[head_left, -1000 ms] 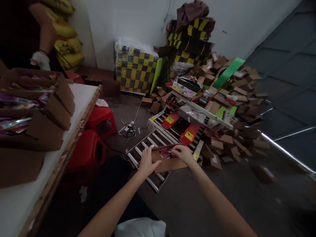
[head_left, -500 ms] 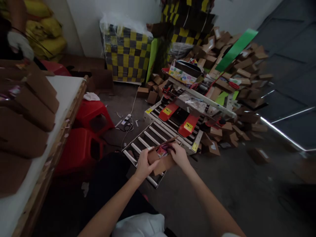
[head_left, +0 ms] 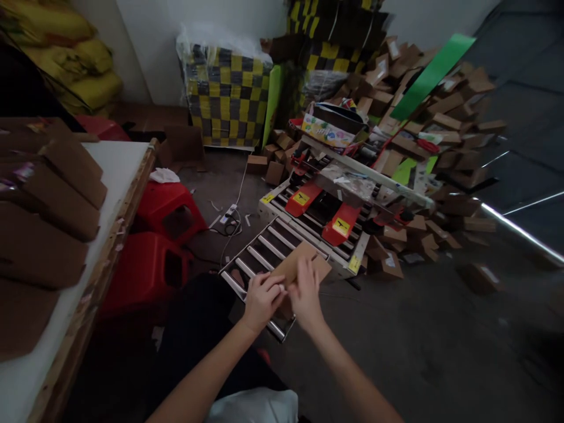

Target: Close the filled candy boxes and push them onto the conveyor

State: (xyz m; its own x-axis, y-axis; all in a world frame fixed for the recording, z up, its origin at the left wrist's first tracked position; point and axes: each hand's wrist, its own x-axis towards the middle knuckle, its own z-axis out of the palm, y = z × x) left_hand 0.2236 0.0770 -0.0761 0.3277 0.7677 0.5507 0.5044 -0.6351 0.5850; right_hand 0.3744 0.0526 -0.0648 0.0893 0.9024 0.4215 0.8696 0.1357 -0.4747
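Carton (head_left: 289, 265), open earlier, now hides its packets, held between left hand (head_left: 261, 298) and right hand (head_left: 306, 292).

Box (head_left: 287, 268): coloured plain brown
Stools (head_left: 136, 270): coloured solid red
Stack (head_left: 227, 97): checkered — yellow is alternated with grey
Sacks (head_left: 90, 59): coloured yellow
Strip (head_left: 434, 77): coloured bright green
Table (head_left: 126, 158): topped in white — edged in brown

Dim scene, dark corners; glints on metal rollers (head_left: 233, 286); bright streak (head_left: 520, 230) along door (head_left: 529, 88); right edge smeared.
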